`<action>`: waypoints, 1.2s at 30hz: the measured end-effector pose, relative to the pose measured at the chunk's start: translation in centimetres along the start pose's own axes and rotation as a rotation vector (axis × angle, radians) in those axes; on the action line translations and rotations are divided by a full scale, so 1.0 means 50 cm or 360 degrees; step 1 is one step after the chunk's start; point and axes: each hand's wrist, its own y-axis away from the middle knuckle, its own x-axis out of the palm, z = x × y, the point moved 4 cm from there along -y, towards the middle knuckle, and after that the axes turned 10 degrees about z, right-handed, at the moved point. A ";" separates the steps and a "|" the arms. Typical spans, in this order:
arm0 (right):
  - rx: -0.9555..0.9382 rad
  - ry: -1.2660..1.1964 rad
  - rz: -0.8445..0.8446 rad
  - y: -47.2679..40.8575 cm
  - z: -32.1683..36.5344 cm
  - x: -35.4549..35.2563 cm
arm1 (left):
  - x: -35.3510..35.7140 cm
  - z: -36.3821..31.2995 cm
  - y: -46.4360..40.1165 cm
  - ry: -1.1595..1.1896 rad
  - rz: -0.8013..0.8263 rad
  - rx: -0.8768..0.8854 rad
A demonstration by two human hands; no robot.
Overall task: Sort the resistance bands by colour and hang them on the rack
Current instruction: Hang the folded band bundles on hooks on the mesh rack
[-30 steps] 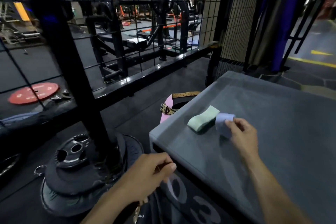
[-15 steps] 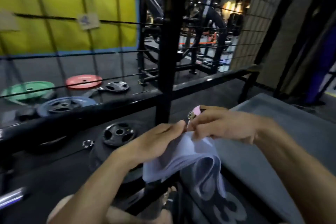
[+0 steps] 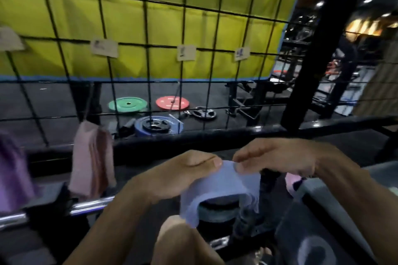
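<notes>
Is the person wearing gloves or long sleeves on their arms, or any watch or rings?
No gloves. The left hand and the right hand are both bare, and both forearms are bare as far as the picture shows, so no sleeves reach them. No watch, bracelet or ring shows on either wrist or on the fingers, though the picture is a bit blurry.

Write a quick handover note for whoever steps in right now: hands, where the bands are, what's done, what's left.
Left hand and right hand each pinch the top edge of the blue resistance band, held open in front of the wire grid rack.
Done: pink band hangs on the grid at left; purple band at far left, its hanging point out of view.
Left: hang the blue band, then any bands still out of view.
</notes>
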 end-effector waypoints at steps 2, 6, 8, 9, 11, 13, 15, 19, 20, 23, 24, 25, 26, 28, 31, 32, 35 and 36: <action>-0.0074 -0.0196 -0.0105 -0.025 -0.006 0.011 | -0.010 0.009 0.027 -0.0004 -0.0032 0.0004; -0.0252 -0.0136 -0.0041 -0.055 0.018 0.046 | -0.023 0.009 0.065 -0.0370 -0.0173 0.0100; -0.0378 -0.0065 -0.0040 -0.075 0.068 0.048 | -0.038 0.000 0.077 -0.0484 -0.0390 0.0186; -0.0399 -0.0076 -0.0126 -0.089 0.090 0.038 | -0.048 -0.004 0.082 -0.0460 -0.0513 0.0213; -0.0421 -0.0092 -0.0321 -0.118 0.124 0.012 | -0.076 -0.008 0.088 -0.0343 -0.0786 0.0200; -0.0507 0.0006 -0.0439 -0.131 0.155 -0.011 | -0.105 -0.017 0.086 -0.0248 -0.0997 0.0177; -0.0574 0.0148 -0.0519 -0.135 0.178 -0.029 | -0.125 -0.030 0.074 -0.0279 -0.1100 0.0147; -0.0473 0.0220 -0.0580 -0.143 0.197 -0.054 | -0.158 -0.037 0.046 -0.0453 -0.1115 -0.0082; -0.0429 0.0258 -0.0565 -0.145 0.198 -0.057 | -0.164 -0.035 0.041 -0.0481 -0.1103 -0.0163; -0.0357 0.0327 -0.0539 -0.149 0.202 -0.064 | -0.176 -0.026 0.031 -0.0533 -0.1086 -0.0359; -0.0346 0.0311 -0.0536 -0.149 0.203 -0.065 | -0.178 -0.026 0.029 -0.0550 -0.1092 -0.0373; -0.0338 0.0264 -0.0526 -0.152 0.203 -0.067 | -0.180 -0.025 0.026 -0.0553 -0.1095 -0.0367; -0.0334 0.0201 -0.0503 -0.156 0.203 -0.069 | -0.181 -0.027 0.024 -0.0540 -0.1100 -0.0341; -0.0313 0.0090 -0.0490 -0.164 0.202 -0.073 | -0.186 -0.028 0.021 -0.0537 -0.1082 -0.0277; -0.0299 -0.0147 -0.0425 -0.183 0.193 -0.073 | -0.196 -0.026 0.016 -0.0574 -0.1000 -0.0197; -0.0304 -0.0228 -0.0385 -0.189 0.190 -0.072 | -0.200 -0.026 0.016 -0.0550 -0.0969 -0.0196; -0.0237 -0.0465 -0.0212 -0.203 0.181 -0.059 | -0.211 -0.023 0.023 -0.0419 -0.0845 -0.0259; -0.0204 -0.0554 -0.0141 -0.207 0.176 -0.055 | -0.214 -0.022 0.026 -0.0362 -0.0815 -0.0272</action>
